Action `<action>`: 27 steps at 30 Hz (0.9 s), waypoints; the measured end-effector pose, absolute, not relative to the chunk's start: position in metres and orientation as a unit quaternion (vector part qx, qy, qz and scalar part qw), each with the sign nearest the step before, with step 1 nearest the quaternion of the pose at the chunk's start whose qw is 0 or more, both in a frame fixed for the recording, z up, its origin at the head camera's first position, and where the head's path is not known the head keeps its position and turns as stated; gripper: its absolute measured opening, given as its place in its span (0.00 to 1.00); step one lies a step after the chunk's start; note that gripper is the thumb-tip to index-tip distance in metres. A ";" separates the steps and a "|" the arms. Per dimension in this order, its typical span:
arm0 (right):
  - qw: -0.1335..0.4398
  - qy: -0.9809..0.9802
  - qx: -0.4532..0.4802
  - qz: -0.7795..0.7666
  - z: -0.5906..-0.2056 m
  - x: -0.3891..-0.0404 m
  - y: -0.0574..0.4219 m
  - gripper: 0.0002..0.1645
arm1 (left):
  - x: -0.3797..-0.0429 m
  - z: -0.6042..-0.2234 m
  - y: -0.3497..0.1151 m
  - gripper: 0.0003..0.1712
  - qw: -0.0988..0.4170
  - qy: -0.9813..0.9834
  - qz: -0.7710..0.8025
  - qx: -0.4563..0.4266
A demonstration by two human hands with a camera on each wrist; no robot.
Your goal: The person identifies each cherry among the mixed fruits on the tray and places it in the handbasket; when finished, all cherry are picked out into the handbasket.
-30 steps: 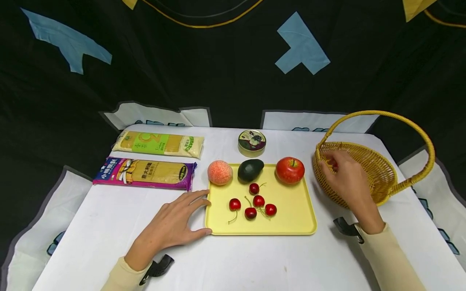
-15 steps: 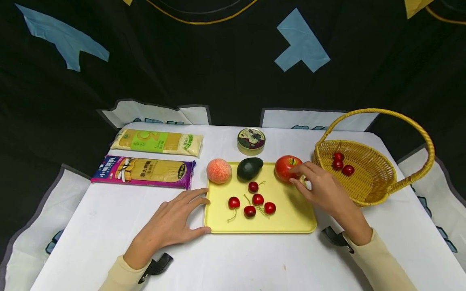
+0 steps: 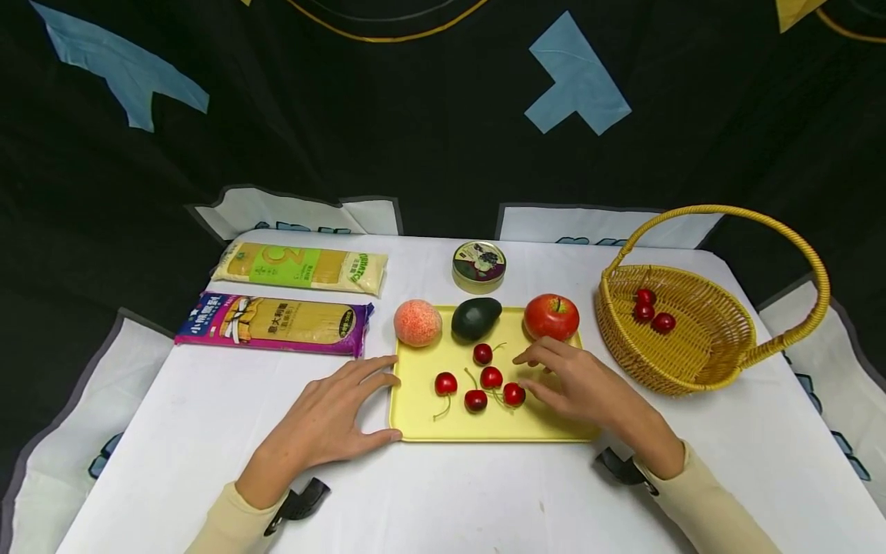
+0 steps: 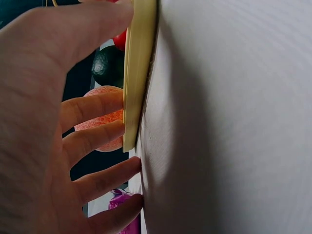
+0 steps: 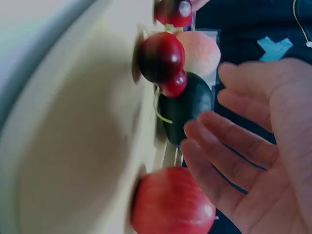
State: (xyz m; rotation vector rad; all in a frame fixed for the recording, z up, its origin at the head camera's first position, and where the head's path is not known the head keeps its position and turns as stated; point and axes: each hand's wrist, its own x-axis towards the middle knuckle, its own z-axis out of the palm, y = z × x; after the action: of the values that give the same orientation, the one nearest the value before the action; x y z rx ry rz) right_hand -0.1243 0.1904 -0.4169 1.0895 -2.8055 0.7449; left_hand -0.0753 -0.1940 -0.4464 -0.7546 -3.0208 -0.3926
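A yellow tray (image 3: 429,425) carries several red cherries with green stems, a red apple (image 3: 551,316), a dark green avocado (image 3: 476,319) and a fuzzy orange-pink peach (image 3: 418,323). My left hand (image 3: 325,423) rests at the tray's left side, fingers spread; thumb and fingertips touch its edge in the left wrist view. Over the tray's right half hovers my right hand (image 3: 584,385), thumb and fingers apart, holding nothing. The rightmost cherry (image 3: 514,395) is nearest its thumb. In the right wrist view a gap separates those fingers from the closest cherry (image 5: 161,57).
Right of the tray stands a wicker basket (image 3: 626,358) with a tall arched handle; 3 cherries (image 3: 644,312) lie inside. Behind the tray sits a round tin (image 3: 479,265). Two pasta packs, one green-labelled (image 3: 298,267) and one purple (image 3: 277,323), lie at the left.
My right hand has come out of the basket, passed in front of the apple and moved left to the cherries. Cherries inside the basket are now visible. My left hand has stayed at the tray.
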 end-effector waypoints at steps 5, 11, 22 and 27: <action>-0.008 -0.896 0.369 0.245 -0.422 -0.121 0.186 0.17 | -0.076 -0.447 -0.194 0.40 0.009 -0.961 -0.127 -0.245; -0.020 -0.896 0.377 0.235 -0.430 -0.120 0.185 0.14 | -0.077 -0.448 -0.194 0.40 0.011 -0.961 -0.132 -0.244; -0.034 -0.897 0.380 0.224 -0.430 -0.121 0.185 0.15 | -0.077 -0.447 -0.194 0.39 0.009 -0.962 -0.132 -0.238; -0.024 -0.900 0.377 0.219 -0.426 -0.121 0.187 0.15 | -0.076 -0.448 -0.193 0.40 -0.002 -0.963 -0.132 -0.235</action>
State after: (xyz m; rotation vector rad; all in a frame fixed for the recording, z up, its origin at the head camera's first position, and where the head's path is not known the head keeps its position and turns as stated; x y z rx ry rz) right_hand -0.1205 0.1875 -0.4263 1.2039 -2.8712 0.6975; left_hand -0.0763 -0.1934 -0.4482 -0.7392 -3.0295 -0.4157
